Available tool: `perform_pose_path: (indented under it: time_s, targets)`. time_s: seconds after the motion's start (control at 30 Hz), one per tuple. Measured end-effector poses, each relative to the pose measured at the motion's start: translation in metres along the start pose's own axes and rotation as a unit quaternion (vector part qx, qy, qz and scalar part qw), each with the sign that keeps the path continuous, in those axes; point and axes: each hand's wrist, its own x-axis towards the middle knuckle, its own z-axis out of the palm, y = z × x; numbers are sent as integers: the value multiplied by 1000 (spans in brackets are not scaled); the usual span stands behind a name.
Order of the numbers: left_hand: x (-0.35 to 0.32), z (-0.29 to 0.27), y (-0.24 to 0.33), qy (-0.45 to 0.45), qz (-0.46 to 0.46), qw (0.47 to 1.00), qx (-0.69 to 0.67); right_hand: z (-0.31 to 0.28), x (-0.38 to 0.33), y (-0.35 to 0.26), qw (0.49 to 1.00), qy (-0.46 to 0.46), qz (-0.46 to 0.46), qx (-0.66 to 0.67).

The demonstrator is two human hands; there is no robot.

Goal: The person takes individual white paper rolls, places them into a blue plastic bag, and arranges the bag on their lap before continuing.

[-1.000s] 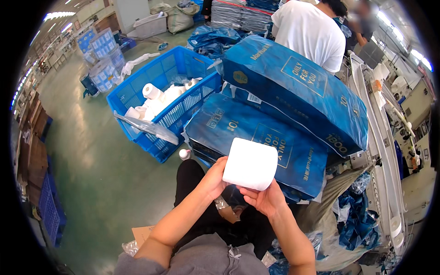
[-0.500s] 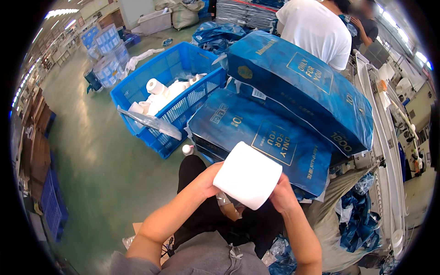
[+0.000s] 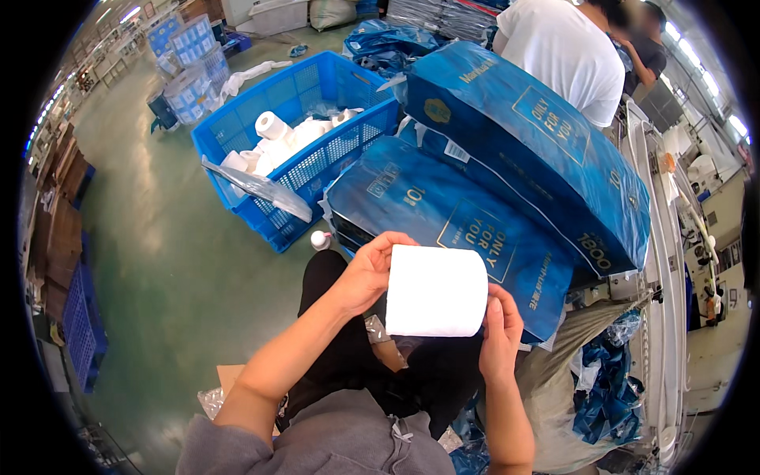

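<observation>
you grip one white paper roll (image 3: 436, 290) with both hands' fingers; more rolls (image 3: 273, 142) wait in the blue crate (image 3: 332, 170).

White toilet paper roll (image 3: 436, 290) held sideways between both hands above the lap. Left hand (image 3: 368, 271) cupped over the roll's left end, fingers curled across its top edge; right hand (image 3: 500, 332) pressed against the lower right end, thumb up along the face. Just beyond, two large blue printed bags (image 3: 507, 170) stacked, the upper one tilted across the lower. Farther left, a blue plastic crate (image 3: 301, 170) on the green floor (image 3: 166, 261), holding more white rolls (image 3: 273, 134), with a clear plastic sheet (image 3: 257, 186) draped over its near rim. Behind the bags, a person in a white shirt (image 3: 566, 51), back turned.
</observation>
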Motion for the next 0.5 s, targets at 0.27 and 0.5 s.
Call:
perform_pose_path:
  time_s: [0.27,0.5]
  targets:
    - [8,1,8,-23,46,996,67,20,-5,-14,993,-95,-36,68]
    - [4,4,15,23,35,997,58,24,-1,-7,986,-145,-54,58]
